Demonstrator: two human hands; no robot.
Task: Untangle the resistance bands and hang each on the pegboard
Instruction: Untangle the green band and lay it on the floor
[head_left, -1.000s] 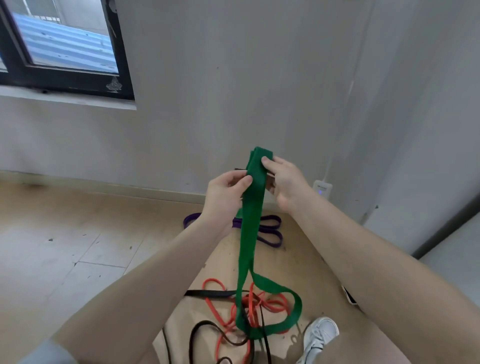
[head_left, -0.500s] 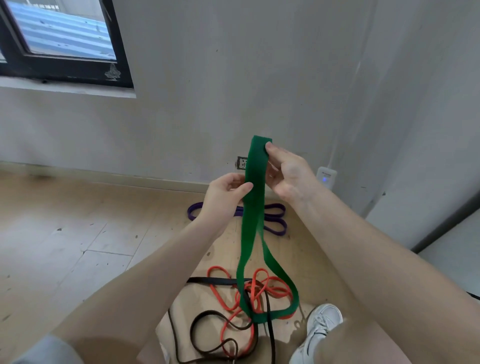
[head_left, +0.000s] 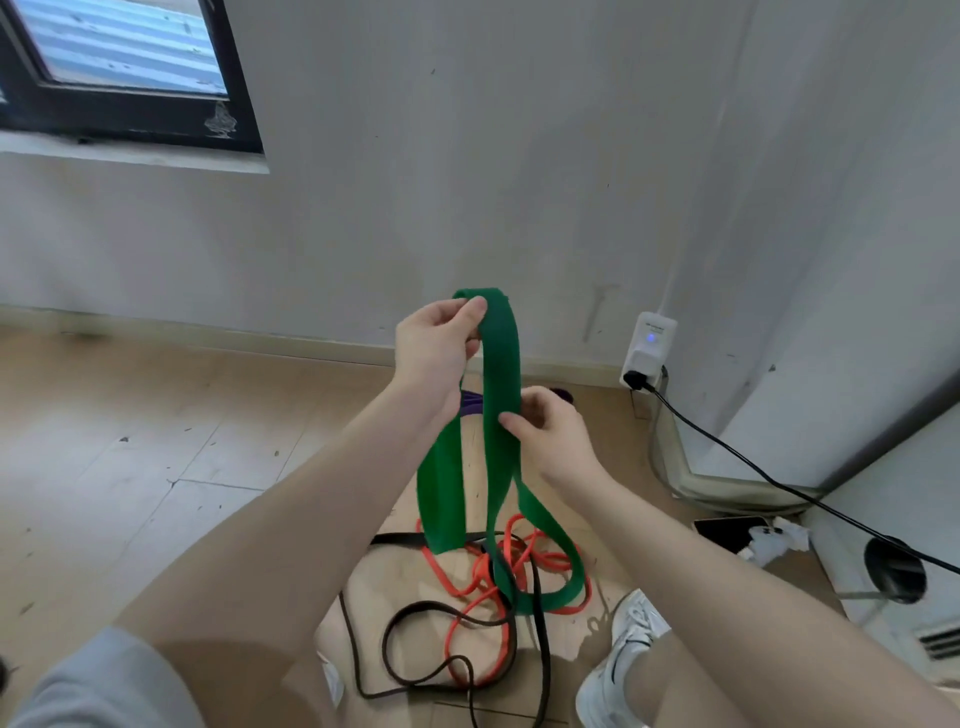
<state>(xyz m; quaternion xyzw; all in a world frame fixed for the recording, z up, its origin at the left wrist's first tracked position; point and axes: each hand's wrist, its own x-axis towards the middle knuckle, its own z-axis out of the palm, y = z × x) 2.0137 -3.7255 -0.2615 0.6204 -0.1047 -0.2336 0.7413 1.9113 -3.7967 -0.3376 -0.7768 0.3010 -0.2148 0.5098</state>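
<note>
Scuffed wooden floor (head_left: 130, 467) below grey wall (head_left: 467, 156)

The purple band (head_left: 470, 402) shows only as slivers behind the left hand (head_left: 434, 353) and right hand (head_left: 550, 436), and behind the green band (head_left: 501, 384). Below the hands, the black band (head_left: 543, 613) runs off the bottom edge. The adapter's (head_left: 649, 343) printed label, right of the hands, is too small to read.
</note>
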